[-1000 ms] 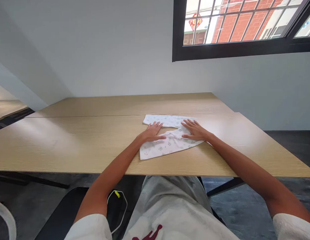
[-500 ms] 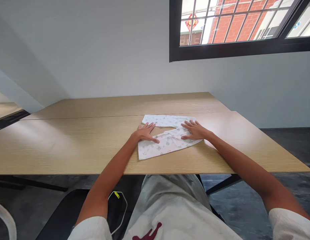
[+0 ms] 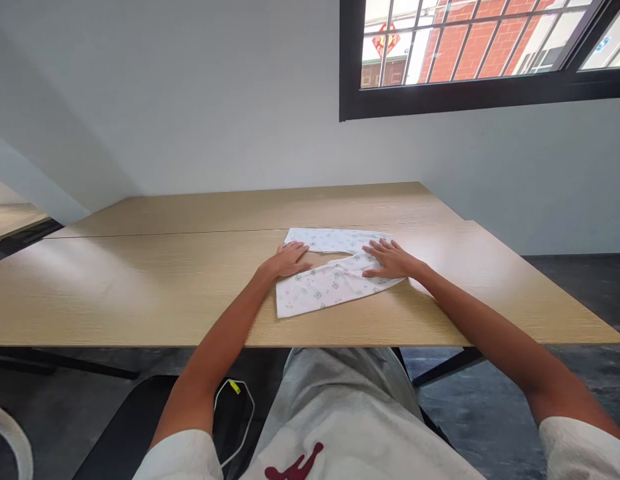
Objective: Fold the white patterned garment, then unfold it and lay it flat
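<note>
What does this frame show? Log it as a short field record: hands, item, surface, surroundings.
left hand: left hand flat, palm down, on the left part of the cloth
right hand: right hand flat on its right part, fingers spread
item: white printed cloth, lying flat in a V shape
surface: wooden table
surroundings: grey wall; window upper right, brick building outside

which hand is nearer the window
Right. The right hand lies flat on the patterned cloth's right end, below the window; the left hand rests at the cloth's left edge, farther away.
</note>
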`<action>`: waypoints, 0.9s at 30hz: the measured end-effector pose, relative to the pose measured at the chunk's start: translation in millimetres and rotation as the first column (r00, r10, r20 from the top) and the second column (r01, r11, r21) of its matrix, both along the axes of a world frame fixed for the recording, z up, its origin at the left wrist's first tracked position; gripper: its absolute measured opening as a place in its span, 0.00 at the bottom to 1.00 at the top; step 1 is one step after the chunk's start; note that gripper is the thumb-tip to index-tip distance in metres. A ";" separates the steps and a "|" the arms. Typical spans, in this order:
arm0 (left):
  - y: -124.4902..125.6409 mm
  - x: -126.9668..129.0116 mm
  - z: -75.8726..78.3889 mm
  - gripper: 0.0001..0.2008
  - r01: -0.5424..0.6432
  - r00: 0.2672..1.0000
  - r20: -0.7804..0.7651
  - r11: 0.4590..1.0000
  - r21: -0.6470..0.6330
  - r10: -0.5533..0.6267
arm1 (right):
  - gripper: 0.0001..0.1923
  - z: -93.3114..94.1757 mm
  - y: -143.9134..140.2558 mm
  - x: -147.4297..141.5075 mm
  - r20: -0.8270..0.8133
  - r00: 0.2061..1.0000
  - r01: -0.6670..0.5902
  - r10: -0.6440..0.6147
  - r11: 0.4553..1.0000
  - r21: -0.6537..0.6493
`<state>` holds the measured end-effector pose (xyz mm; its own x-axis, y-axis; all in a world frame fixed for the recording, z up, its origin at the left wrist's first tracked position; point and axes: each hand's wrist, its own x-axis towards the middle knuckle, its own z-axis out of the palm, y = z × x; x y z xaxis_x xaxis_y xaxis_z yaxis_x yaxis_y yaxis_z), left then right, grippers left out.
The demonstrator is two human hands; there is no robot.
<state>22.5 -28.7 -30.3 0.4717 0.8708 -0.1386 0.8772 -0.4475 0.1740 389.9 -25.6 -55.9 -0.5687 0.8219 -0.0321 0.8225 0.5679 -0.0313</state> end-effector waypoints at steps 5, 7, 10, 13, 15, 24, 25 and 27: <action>0.8 4.2 -1.7 0.55 0.074 0.997 0.009 0.997 -0.039 -0.073 | 0.53 -3.4 0.9 0.1 0.001 1.000 0.009 -0.009 0.998 0.062; 1.3 4.4 -1.8 0.60 0.059 0.998 -0.017 0.994 -0.090 -0.060 | 0.53 -4.0 1.7 0.3 -0.010 1.000 -0.004 0.005 0.996 0.088; 3.0 0.7 -1.6 0.61 0.020 0.999 -0.035 0.993 -0.114 -0.024 | 0.54 -3.5 3.1 1.1 -0.006 1.000 -0.015 0.015 0.996 0.084; 5.3 -5.4 -1.2 0.62 -0.014 0.999 -0.054 0.994 -0.107 0.009 | 0.55 -2.6 4.0 2.2 0.017 1.000 -0.015 0.014 0.997 0.070; 6.6 -9.6 -0.6 0.61 -0.039 0.997 -0.067 0.994 -0.105 0.032 | 0.54 -2.2 4.1 2.8 0.015 1.000 -0.017 0.016 0.997 0.073; 11.2 -21.4 -2.4 0.46 -0.042 0.999 -0.007 0.995 -0.086 0.041 | 0.54 -2.9 4.9 3.0 0.000 0.999 -0.043 0.043 0.994 0.100; 11.6 -21.4 -3.0 0.45 -0.043 0.999 0.007 0.995 -0.085 0.044 | 0.54 -3.2 5.1 3.2 -0.005 0.999 -0.049 0.049 0.993 0.105; 11.6 -20.0 -3.6 0.47 -0.037 0.999 0.021 0.996 -0.080 0.039 | 0.54 -3.5 5.4 3.6 -0.009 0.998 -0.055 0.056 0.993 0.106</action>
